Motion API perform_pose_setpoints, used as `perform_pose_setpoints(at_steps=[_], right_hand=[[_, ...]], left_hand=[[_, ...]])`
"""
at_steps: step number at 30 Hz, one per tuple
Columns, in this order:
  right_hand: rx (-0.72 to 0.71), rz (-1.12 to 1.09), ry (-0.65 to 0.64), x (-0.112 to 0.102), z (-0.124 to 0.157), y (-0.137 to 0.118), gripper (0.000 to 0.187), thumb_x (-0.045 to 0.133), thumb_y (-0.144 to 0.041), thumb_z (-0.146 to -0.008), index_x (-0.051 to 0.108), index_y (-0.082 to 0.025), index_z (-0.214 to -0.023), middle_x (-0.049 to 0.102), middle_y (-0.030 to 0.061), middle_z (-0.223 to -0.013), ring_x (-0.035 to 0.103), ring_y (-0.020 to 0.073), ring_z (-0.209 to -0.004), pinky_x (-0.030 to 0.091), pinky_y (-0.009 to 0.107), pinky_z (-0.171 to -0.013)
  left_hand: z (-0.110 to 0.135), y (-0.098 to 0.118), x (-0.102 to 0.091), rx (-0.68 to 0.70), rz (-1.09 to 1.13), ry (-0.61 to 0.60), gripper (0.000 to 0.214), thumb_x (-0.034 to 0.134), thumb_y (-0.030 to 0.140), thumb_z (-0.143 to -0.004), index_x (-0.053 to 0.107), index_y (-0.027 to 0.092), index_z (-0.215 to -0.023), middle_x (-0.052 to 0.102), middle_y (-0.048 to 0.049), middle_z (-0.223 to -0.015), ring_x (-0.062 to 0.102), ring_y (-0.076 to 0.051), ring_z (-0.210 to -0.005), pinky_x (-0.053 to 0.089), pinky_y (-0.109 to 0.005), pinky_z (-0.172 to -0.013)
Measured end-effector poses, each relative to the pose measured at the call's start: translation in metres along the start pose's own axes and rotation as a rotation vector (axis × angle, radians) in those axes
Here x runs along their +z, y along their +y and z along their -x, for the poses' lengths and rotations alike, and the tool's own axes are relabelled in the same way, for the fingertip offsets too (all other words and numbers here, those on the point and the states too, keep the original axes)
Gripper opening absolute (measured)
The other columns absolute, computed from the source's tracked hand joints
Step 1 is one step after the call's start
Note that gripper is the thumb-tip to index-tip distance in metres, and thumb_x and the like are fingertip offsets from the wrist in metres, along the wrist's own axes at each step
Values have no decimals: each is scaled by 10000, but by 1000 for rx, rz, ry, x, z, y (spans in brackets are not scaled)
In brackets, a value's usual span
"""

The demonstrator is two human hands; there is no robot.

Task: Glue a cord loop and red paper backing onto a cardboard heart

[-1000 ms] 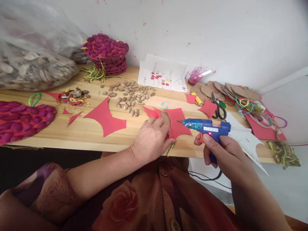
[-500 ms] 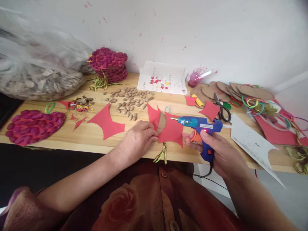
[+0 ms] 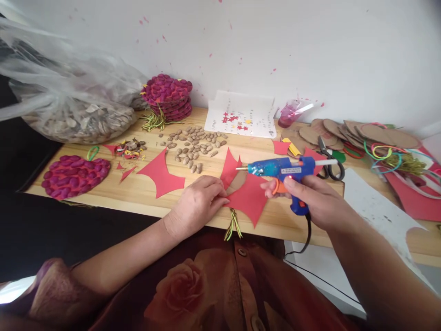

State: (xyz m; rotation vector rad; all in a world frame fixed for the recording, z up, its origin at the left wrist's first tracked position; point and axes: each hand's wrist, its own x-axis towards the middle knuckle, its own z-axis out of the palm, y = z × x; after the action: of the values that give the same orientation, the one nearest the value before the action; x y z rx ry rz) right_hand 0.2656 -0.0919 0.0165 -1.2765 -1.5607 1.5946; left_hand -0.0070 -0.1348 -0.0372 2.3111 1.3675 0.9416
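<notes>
My right hand grips a blue hot glue gun, with its red light lit, fingers by the orange trigger and nozzle pointing left. Beneath the nozzle lies a brown cardboard piece, partly covered by red paper with curved cut edges. My left hand is closed, its fingertips pinching the paper's left edge; the cardboard edge there is hidden. A yellow-green string tassel hangs out below the paper. Left of my left hand lies another red paper scrap.
Loose brown seeds lie behind my hands. At left are a finished purple seed-covered piece, a stack of similar pieces and a bag of shells. Scissors, cardboard discs and white card sit at right.
The view has shifted slightly, moving the bench contents rightward. The glue gun's nozzle has moved left over the cardboard. The red paper is turned a little, and its lower corner reaches further down.
</notes>
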Motion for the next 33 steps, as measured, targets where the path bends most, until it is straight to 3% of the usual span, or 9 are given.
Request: perform_pose_setpoints(at_steps=[5,10,13,19,23,26,29,33], right_hand=[[80,-223,-89,7,-21,3,299,693,-495,-862,724,-198,-877,725,59,-879,714,243,-931,578,398,-877],[169,-315,-51,13,-13,9,311,755,-503,-794,722,-199,-853,729,71,-835,725,272,-912,598,407,-831],[164,-297,-85,9,-10,11,293,724,-498,-828,726,-207,-861,737,76,-882,723,271,-935,601,399,-829],[117,-108,-175,-10,-20,5,305,636,-494,-910,717,-200,-925,715,68,-971,707,227,-964,602,371,-865],[167,139,-310,-16,-31,-15,389,629,-564,-884,689,-181,-905,708,93,-957,716,231,-882,583,269,-580],[219,304,-362,-14,-38,-30,452,646,-615,-843,666,-165,-879,705,76,-805,690,175,-668,469,219,-435],[255,433,-398,-11,-44,-38,503,607,-660,-846,651,-160,-864,651,24,-622,598,118,-500,453,224,-448],[250,530,-442,-7,-51,-42,543,565,-712,-837,637,-173,-846,582,-13,-519,557,121,-459,445,238,-451]], left_hand=[[2,-1,1,-51,53,35,98,735,195,-845,654,153,-880,687,-71,-938,650,-207,-925,545,-360,-848],[2,-4,3,-54,81,76,88,738,179,-839,654,162,-820,678,-62,-918,645,-196,-912,546,-358,-839],[4,-4,5,-17,43,77,57,705,182,-870,652,165,-854,673,-68,-964,642,-195,-953,547,-361,-859],[10,-5,8,121,-56,55,25,599,192,-950,612,171,-959,683,-68,-1010,635,-196,-1082,553,-365,-957],[12,-6,7,126,-47,23,57,563,192,-969,597,178,-1013,664,-85,-1104,621,-206,-1147,557,-380,-984],[13,-8,6,122,-10,16,71,552,182,-971,594,180,-1028,646,-91,-1155,617,-206,-1163,566,-370,-976],[14,-10,7,113,38,-5,113,544,171,-968,610,188,-1059,626,-95,-1207,614,-211,-1175,574,-366,-963],[15,-11,7,86,86,-34,172,524,173,-969,640,215,-1089,621,-76,-1238,617,-212,-1164,566,-382,-970]])
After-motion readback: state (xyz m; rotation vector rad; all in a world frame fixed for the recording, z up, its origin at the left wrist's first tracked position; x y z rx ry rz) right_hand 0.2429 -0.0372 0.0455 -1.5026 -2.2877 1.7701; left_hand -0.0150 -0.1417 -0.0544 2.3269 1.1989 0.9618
